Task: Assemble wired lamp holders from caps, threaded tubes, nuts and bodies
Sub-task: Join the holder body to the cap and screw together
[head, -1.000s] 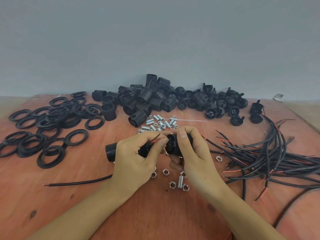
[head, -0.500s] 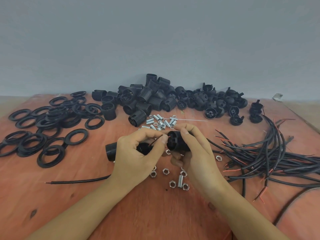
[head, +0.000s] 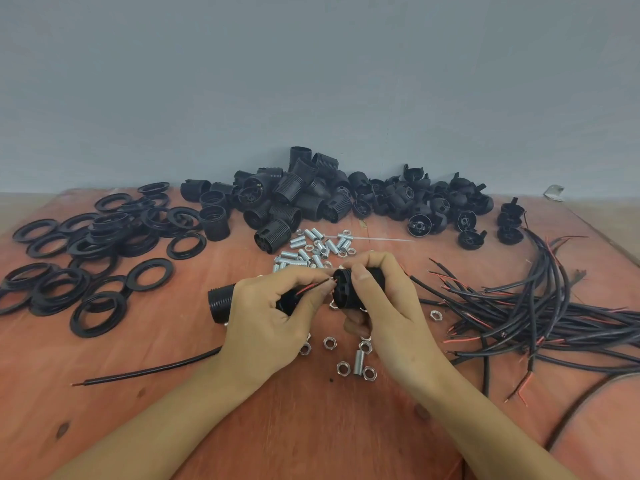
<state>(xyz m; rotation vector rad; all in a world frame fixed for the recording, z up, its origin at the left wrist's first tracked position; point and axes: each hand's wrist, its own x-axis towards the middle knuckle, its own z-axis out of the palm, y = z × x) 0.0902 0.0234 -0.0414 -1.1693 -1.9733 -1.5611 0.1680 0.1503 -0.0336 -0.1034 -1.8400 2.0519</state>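
My left hand grips a black threaded lamp holder part that sticks out to its left, and its fingertips pinch the red and black wire ends. My right hand grips a black lamp holder body, its holed face turned toward the wire ends. The wire tips touch that face. A black cable trails from under my left wrist across the table. Loose nuts and one threaded tube lie just below my hands.
Black rings cover the table's left. A heap of threaded bodies and caps lines the back wall. Silver tubes and nuts lie in the middle. A bundle of black cables spreads on the right of the wooden table.
My right hand has turned the body so that its holed face points at the wire ends. My left hand has brought the wire tips up to that face.
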